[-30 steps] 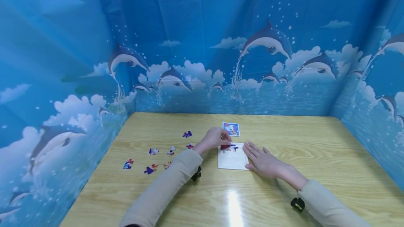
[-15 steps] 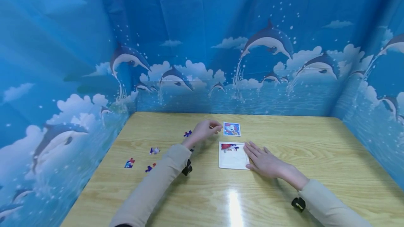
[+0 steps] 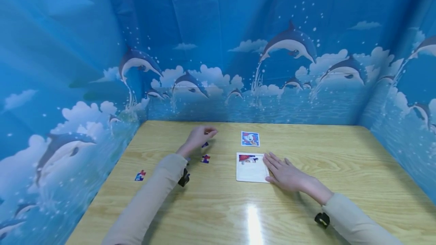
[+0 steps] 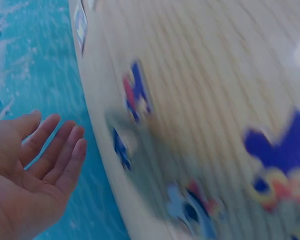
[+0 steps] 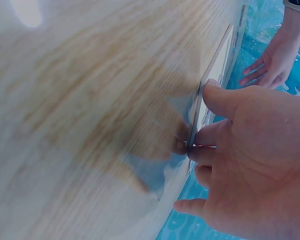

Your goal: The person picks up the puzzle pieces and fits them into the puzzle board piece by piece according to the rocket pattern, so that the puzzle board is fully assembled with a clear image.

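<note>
In the head view, my left hand hovers over the loose puzzle pieces on the left, near a dark blue piece it partly covers. The left wrist view shows this hand with loosely bent fingers and nothing between them. Beside it lies a red and blue puzzle piece. My right hand rests on the right edge of a white puzzle tray, fingers extended. A few joined pieces, red and white, sit in the tray's upper left part.
Behind the tray lies a small picture card. Another puzzle piece lies far left; my left forearm hides others. A blue dolphin-print curtain borders the wooden table at the back and sides.
My left hand has moved from the tray's upper left part leftward, past the card, to above the loose pieces. The right hand has stayed on the tray's edge.
</note>
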Demonstrator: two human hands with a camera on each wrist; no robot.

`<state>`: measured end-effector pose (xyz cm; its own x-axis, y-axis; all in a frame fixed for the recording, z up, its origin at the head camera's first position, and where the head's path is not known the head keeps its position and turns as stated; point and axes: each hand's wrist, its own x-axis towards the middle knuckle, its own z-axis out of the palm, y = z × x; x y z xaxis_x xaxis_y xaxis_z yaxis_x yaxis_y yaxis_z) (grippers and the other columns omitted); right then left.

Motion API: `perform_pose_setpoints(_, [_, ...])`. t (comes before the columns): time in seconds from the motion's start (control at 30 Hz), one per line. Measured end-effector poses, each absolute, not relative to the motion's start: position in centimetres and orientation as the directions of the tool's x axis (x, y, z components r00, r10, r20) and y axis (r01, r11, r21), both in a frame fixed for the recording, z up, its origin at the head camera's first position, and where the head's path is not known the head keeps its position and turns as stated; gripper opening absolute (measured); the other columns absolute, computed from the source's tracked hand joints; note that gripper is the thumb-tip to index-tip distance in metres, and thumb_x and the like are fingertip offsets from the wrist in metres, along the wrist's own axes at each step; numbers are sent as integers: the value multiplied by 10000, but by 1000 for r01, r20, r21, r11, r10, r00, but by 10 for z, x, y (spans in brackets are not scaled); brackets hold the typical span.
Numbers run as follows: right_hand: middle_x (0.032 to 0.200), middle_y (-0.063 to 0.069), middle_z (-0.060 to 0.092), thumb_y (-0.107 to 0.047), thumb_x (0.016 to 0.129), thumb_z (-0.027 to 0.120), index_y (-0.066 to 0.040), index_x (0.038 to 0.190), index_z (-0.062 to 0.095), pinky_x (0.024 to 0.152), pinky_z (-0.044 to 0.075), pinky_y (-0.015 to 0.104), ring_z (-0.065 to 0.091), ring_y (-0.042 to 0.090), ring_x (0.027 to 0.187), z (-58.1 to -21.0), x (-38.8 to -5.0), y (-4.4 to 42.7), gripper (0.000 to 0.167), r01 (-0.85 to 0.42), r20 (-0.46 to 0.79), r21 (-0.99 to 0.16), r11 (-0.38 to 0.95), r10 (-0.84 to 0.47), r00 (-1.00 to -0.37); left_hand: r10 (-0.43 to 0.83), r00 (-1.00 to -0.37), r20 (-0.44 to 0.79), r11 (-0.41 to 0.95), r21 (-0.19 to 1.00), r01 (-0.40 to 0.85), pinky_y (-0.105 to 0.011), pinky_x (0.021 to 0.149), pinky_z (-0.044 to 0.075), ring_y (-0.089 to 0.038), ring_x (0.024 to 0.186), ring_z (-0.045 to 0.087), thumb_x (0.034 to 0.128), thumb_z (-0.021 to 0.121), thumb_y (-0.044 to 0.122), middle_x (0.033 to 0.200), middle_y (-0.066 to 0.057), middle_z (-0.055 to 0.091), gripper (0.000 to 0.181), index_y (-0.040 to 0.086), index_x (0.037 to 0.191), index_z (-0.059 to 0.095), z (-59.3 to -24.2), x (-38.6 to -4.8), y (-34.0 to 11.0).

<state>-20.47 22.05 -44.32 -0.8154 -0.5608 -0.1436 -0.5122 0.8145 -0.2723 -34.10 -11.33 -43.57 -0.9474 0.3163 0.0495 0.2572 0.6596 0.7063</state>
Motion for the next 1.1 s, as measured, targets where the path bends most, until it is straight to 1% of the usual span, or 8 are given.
perform_pose_setpoints(0.13, [1640, 269, 182, -334, 1073, 493, 69, 1555, 262, 1145, 160, 739, 148, 466, 1512, -439, -203, 219, 670, -498, -162, -270, 824, -549, -820, 286, -956, 61, 674, 696, 246, -417, 978, 539, -255, 1108, 655, 1033, 606, 265, 1213, -95, 711, 300, 75, 1250, 688, -439, -341, -127])
perform_pose_setpoints(0.33, [1636, 279, 182, -329, 1074, 492, 75, 1552, 261, 1137, 160, 749, 147, 475, 1508, -439, -203, 219, 668, -506, -150, -281, 816, -558, -816, 268, -963, 37, 690, 690, 219, -429, 958, 545, -287, 1062, 665, 995, 659, 159, 1156, -135, 717, 255, 19, 1206, 690, -440, -337, -138])
perform_pose_setpoints(0.5, [1642, 271, 169, -358, 1078, 470, 63, 1564, 234, 1135, 158, 752, 131, 462, 1514, -448, -207, 224, 685, -520, -139, -268, 811, -567, -812, 260, -966, -13, 710, 680, 182, -400, 929, 563, -273, 1028, 679, 930, 736, 105, 1131, -140, 721, 298, -9, 1200, 689, -443, -336, -141])
perform_pose_setpoints(0.57, [1648, 256, 167, -366, 1076, 472, 53, 1569, 231, 1140, 162, 745, 127, 450, 1518, -452, -209, 226, 690, -522, -133, -257, 813, -565, -814, 250, -968, -29, 722, 672, 167, -386, 912, 571, -262, 1016, 679, 898, 770, 93, 1124, -137, 721, 318, -8, 1191, 696, -444, -336, -141])
perform_pose_setpoints(0.7, [1651, 241, 176, -344, 1069, 492, 48, 1565, 249, 1143, 167, 740, 139, 445, 1518, -457, -210, 227, 677, -520, -118, -248, 818, -558, -822, 239, -970, -32, 753, 637, 165, -360, 880, 579, -243, 981, 680, 864, 798, 76, 1080, -130, 726, 316, -5, 1157, 711, -446, -337, -140])
perform_pose_setpoints(0.9, [1651, 251, 160, -374, 1077, 468, 50, 1571, 223, 1148, 149, 739, 115, 446, 1522, -453, -210, 226, 696, -513, -145, -256, 819, -557, -818, 241, -970, -37, 784, 596, 173, -344, 835, 572, -214, 917, 653, 846, 813, 83, 991, -86, 704, 292, 11, 1110, 713, -447, -340, -138])
perform_pose_setpoints(1.0, [1650, 259, 151, -398, 1082, 447, 48, 1575, 207, 1148, 141, 741, 105, 444, 1525, -449, -209, 225, 707, -513, -157, -263, 817, -561, -813, 247, -969, -30, 795, 578, 185, -343, 793, 557, -200, 870, 630, 837, 825, 79, 948, -68, 678, 263, 29, 1060, 697, -446, -340, -137])
perform_pose_setpoints(1.1, [1646, 264, 162, -381, 1082, 454, 56, 1569, 222, 1143, 151, 743, 119, 454, 1519, -450, -208, 225, 695, -518, -146, -262, 815, -564, -813, 250, -968, -28, 794, 578, 188, -345, 752, 541, -192, 824, 620, 840, 824, 71, 913, -59, 666, 240, 54, 1031, 680, -443, -340, -135])
